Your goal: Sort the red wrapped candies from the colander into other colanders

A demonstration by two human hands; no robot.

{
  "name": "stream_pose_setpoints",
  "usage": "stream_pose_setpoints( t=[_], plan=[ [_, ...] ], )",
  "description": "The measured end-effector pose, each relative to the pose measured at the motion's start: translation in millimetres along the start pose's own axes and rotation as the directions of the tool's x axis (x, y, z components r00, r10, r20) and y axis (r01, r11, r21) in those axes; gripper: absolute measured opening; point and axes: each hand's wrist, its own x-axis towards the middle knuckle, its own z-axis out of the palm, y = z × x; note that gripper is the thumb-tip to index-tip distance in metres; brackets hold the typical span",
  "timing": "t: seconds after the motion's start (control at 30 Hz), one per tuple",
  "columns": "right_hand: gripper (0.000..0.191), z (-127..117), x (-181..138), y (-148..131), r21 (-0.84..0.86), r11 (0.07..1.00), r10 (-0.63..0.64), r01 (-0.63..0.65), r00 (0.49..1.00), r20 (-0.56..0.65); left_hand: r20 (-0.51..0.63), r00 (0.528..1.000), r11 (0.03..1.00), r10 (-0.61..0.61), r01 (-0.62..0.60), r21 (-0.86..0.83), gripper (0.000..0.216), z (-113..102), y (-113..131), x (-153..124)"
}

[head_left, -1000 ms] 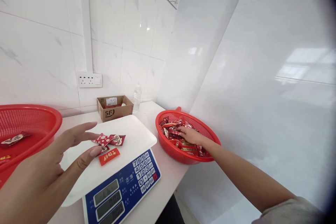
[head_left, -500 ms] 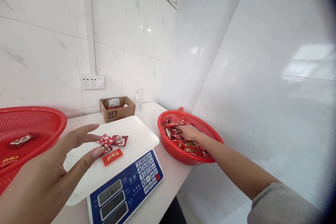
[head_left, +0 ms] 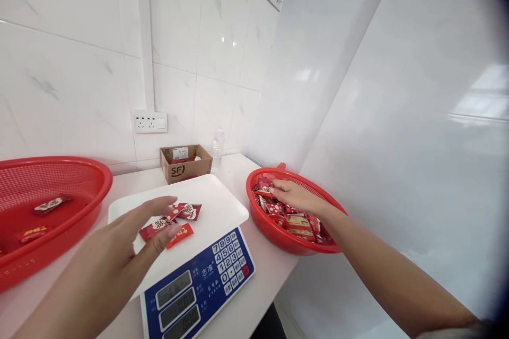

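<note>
Right colander [head_left: 270, 230] red, mesh-patterned; sweets inside it [head_left: 301, 226] red, some gold, some white-dotted. Left colander [head_left: 75, 179] red too, mesh pattern. Weighing pan [head_left: 225, 204] white. Sweets on it: dark red with cream patch, dark characters [head_left: 191, 212]; orange-red wrapper, yellow characters [head_left: 182, 235]. Scale panel [head_left: 207, 287] blue, white keys [head_left: 225, 263], one red key [head_left: 246, 270], grey displays [head_left: 174, 288]. Carton [head_left: 193, 171] brown, black lettering. Tabletop [head_left: 237, 165] white. Wall tiles [head_left: 67, 95] white, grey veining.
</note>
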Motion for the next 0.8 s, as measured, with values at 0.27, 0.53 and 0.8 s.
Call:
stream_pose_setpoints(
  t=[0.27,0.53,0.8],
  plan=[
    [0.035,30,-25,-81,0.62,0.779,-0.34,0.093,0.893,0.294,0.255,0.967,0.961,0.014,0.057,-0.269,0.041,20,16,-4],
    [0.042,52,-28,-120,0.729,0.659,-0.569,0.185,0.756,0.322,0.282,0.96,0.836,0.002,0.153,-0.527,0.021,15,27,-1],
    [0.024,57,-32,-139,0.539,0.723,-0.557,0.431,0.826,0.087,0.24,0.97,0.705,-0.045,0.201,-0.681,0.02,13,23,0]
  ],
)
